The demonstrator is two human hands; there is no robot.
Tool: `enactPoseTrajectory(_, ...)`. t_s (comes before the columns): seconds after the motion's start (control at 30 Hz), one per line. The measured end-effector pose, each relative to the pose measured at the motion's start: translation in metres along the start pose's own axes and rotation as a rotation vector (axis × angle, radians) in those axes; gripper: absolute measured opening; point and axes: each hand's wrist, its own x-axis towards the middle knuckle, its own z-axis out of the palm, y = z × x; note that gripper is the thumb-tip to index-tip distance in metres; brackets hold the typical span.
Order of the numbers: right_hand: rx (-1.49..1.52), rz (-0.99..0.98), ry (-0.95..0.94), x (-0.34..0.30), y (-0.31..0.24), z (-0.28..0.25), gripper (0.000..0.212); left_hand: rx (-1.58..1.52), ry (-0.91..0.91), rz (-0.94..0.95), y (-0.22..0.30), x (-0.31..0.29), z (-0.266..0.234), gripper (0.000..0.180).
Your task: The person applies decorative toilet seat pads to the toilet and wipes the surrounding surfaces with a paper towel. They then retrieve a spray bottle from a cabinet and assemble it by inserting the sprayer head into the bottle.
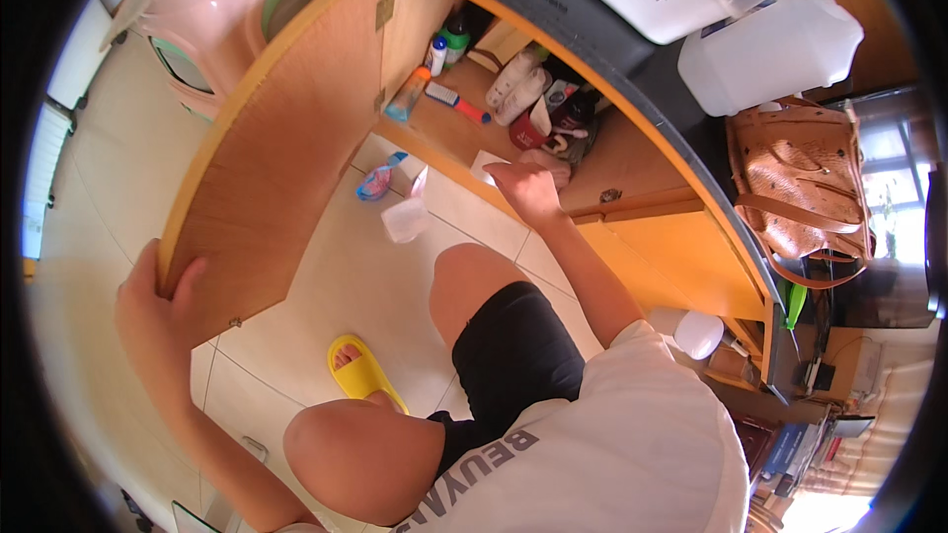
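My left hand (158,288) grips the free edge of the open wooden cabinet door (281,148), thumb on its inner face and fingers behind it. My right hand (531,190) reaches to the front of the cabinet shelf (632,160). A thin white sheet (483,164), like tissue or paper, shows by its thumb, and the fingers seem closed on it; part of it is hidden. Farther in stand a clear bottle with an orange cap (407,96), a red-handled brush (456,103), a white bottle (515,86), a red container (531,126) and dark bottles (576,111).
On the tiled floor below the shelf lie a blue-and-pink packet (379,178) and a pinkish translucent container (406,220). A yellow slipper (361,372) is on my foot. The dark countertop holds a white jug (775,51) and a brown handbag (802,178). A pink pet-house-like box (232,15) stands behind the door.
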Motion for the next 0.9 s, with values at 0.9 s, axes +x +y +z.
enactPoseTrajectory(0.9, 0.244, 0.335, 0.52, 0.11, 0.001, 0.029, 0.061, 0.113, 0.259, 0.084, -0.05, 0.002, 0.018, 0.038)
